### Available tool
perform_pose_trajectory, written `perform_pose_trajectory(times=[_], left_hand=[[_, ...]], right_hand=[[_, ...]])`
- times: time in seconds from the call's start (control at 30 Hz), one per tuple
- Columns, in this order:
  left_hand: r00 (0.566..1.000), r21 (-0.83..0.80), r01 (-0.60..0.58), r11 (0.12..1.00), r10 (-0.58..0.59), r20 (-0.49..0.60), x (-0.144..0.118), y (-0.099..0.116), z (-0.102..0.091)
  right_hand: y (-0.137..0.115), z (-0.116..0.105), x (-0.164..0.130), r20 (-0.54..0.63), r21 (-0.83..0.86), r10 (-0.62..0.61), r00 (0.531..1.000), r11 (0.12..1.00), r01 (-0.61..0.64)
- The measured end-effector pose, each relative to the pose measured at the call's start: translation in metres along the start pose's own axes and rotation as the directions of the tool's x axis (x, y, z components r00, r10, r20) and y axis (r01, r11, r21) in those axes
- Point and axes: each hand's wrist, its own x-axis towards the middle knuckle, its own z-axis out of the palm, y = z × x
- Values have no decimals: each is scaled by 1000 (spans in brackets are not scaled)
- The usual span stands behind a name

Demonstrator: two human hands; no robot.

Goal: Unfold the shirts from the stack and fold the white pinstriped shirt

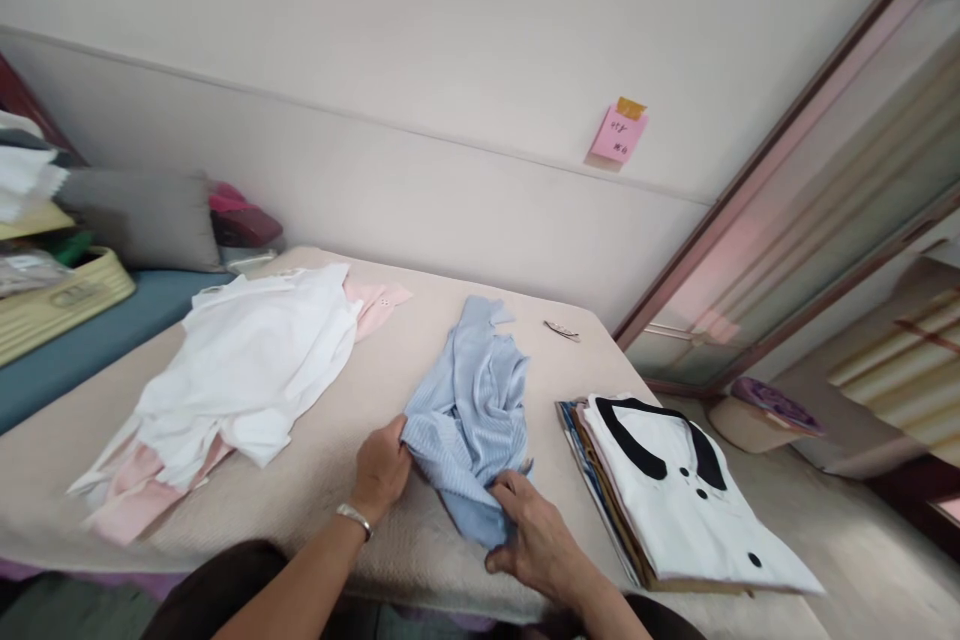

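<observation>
The light blue garment [472, 410] lies crumpled near the middle of the counter [315, 480], toward its near edge. The fabric is pale blue with a fine ribbed or pinstriped texture; it is bunched into folds, with one narrow portion running away from the person toward the far side and ending in a loose corner. The lower portion is gathered into a thick wad just in front of the person.

The left hand [381, 480] is clenched on the garment's left edge, fingers pinching the cloth; a silver bracelet [354, 518] sits on that wrist. The right hand [529, 532] grasps the lower bunched end of the same garment, thumb and fingers curled over the fabric. Both hands rest low on the counter surface.

The counter is covered by a beige cloth. To the left of the blue garment, well apart, lies a loose heap of white clothing [247, 370] on top of pink clothing [135, 490]. To the right, near the right hand, stands a neat stack of folded items topped by a white shirt with a black collar [690, 490] and black buttons. A small hair clip [562, 330] lies on the far side of the counter. A pink note [618, 135] is taped to the wall.
</observation>
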Motion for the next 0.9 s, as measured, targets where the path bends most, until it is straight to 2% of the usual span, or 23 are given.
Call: perform_pose_trajectory(times=[0.13,0.3,0.43,0.5,0.57,0.63,0.7,0.73,0.8,0.87,0.9], left_hand=[[985,134,158,978,-148,-86,7,-3,-10],[970,148,189,971,-161,-184,14,-10,-19],[962,85,75,994,-49,-267,19,-16,-18],[936,-12,-50,999,43,-349,21,-17,-17],[919,-157,-192,969,121,-374,22,-16,-18],[950,-341,-234,910,140,-279,21,-12,-22],[990,-518,-140,844,113,-83,18,-7,-28],[994,-594,-68,802,103,25,17,-5,-31],[975,-712,72,698,101,198,15,-3,-36],[955,-762,179,622,77,287,16,-5,-37],[951,-751,216,624,39,306,17,-8,-36]], right_hand=[[8,11,6,-65,-37,63,996,997,-65],[17,7,21,-135,-109,104,985,987,-119],[30,-9,22,-207,-52,166,964,982,-180],[36,-15,20,-209,6,182,961,983,-185],[40,-18,19,-211,95,176,961,983,-159],[41,-20,17,-231,195,177,957,972,-133],[40,-26,15,-245,309,180,953,946,-100],[38,-30,13,-245,380,174,954,922,-71],[37,-39,10,-218,547,155,964,837,-11],[39,-45,9,-160,679,132,978,734,12],[42,-46,9,-126,704,121,985,710,3]])
